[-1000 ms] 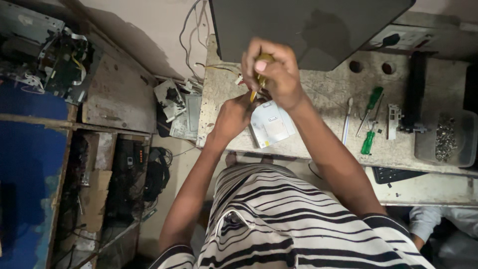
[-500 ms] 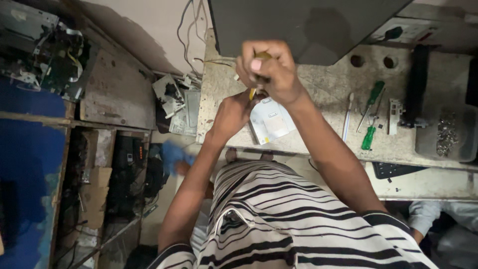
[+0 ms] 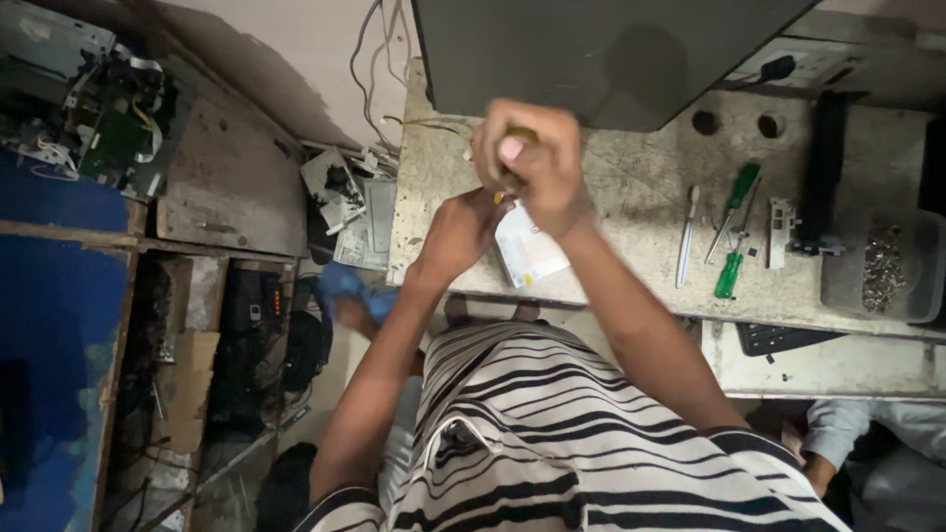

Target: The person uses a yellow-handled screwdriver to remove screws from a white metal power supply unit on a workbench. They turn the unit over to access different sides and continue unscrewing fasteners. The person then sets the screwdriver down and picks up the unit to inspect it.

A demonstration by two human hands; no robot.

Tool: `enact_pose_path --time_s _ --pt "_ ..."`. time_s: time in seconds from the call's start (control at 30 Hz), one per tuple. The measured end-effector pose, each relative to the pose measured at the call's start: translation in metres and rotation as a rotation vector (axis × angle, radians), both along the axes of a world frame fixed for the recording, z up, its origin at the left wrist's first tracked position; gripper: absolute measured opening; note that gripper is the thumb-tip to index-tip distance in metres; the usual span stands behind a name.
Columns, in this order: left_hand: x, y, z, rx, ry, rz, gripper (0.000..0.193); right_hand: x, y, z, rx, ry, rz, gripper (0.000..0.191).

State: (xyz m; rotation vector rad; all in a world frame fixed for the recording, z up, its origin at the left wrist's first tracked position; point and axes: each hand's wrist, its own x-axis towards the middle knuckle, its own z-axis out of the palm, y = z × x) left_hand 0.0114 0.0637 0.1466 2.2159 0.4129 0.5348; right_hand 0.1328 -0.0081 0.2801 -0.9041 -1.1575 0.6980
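My right hand [image 3: 532,163] is closed in a fist around the yellow-green handle of a screwdriver [image 3: 519,135], held upright over the worn workbench [image 3: 631,197]. Just below and to the left, my left hand [image 3: 458,232] is curled at the screwdriver's lower end and grips a small white rectangular device [image 3: 527,251] at the bench's front edge. The screwdriver's tip is hidden between my hands. My striped shirt fills the lower middle of the view.
Two green-handled screwdrivers [image 3: 736,195] [image 3: 729,276], a white tool [image 3: 687,236] and a grey tray of screws [image 3: 882,266] lie on the bench's right. A dark panel [image 3: 611,49] stands behind. Circuit boards [image 3: 108,108] sit left. Another person's sleeve [image 3: 838,433] shows bottom right.
My hands have stayed together on the screwdriver and drifted slightly. A blue thing with a foot came into view under the bench's left end.
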Motion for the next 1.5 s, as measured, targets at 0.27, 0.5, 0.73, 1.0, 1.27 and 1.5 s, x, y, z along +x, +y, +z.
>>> enact_pose_path --time_s 0.27,0.5,0.73,1.0,1.27,1.5 --pt "0.000 0.000 0.005 -0.028 0.008 0.051 0.019 0.013 0.001 -0.005 -0.058 0.065 0.081 0.024" --pt "0.001 -0.003 0.012 0.009 -0.040 0.032 0.027 -0.026 -0.010 0.005 -0.046 0.045 -0.389 0.024" --pt "0.002 -0.001 0.013 0.028 0.022 0.040 0.024 0.022 0.015 -0.002 -0.017 0.105 0.304 0.035" --pt "0.002 -0.001 0.009 0.054 -0.020 0.034 0.032 -0.004 0.002 -0.002 0.039 -0.006 -0.220 0.026" --pt "0.004 -0.001 -0.003 0.139 0.024 0.047 0.025 -0.005 -0.005 -0.001 0.007 0.058 -0.108 0.037" --pt "0.008 -0.001 0.005 0.117 0.054 0.087 0.031 0.020 0.007 -0.007 -0.026 0.017 -0.053 0.039"
